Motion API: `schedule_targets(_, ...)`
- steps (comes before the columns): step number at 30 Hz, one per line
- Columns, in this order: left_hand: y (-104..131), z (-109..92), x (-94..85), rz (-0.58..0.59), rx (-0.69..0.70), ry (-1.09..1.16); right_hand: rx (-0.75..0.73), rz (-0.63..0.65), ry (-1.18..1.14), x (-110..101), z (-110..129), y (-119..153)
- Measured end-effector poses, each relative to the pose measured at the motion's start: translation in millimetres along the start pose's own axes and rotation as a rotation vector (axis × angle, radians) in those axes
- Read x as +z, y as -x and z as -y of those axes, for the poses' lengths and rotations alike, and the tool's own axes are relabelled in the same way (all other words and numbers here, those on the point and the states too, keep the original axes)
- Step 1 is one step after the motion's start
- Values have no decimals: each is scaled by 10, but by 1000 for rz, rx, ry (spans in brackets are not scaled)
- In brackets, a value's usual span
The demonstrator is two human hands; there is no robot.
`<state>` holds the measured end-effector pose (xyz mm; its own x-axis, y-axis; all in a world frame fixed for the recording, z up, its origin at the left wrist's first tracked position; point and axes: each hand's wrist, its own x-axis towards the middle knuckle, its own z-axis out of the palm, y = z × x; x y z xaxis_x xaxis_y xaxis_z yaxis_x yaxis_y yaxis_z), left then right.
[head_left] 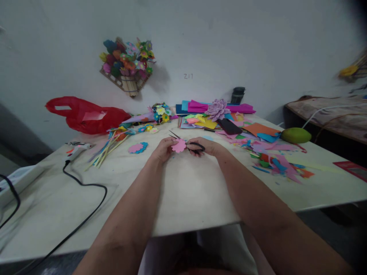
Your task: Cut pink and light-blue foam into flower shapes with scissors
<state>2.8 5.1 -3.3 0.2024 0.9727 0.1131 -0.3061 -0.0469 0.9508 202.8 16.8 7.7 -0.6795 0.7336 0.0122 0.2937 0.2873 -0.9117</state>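
Between both hands is a pink scalloped paper flower. My left hand is closed on its left edge. My right hand is closed round the black handles of a pair of scissors, whose blades point up and left behind the flower. To the left on the table lies a flat piece with a pink scalloped shape over a blue one.
A glue gun with a black cord lies on the left of the table, near a red bag and thin sticks. Paper scraps, a phone and a green fruit are at the right.
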Motion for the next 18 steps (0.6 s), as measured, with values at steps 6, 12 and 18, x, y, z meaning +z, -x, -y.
schedule_targets(6, -10, 5, -2, -2, -1, 5, 38, -23, -20, 18, 13, -8)
schedule_targets(12, -26, 21, -27, -3, 14, 23, 90, -63, -54, 43, 61, 4)
schedule_targets(18, -34, 35, -36, -16, 11, 42, 127, -83, -102, 48, 53, -9)
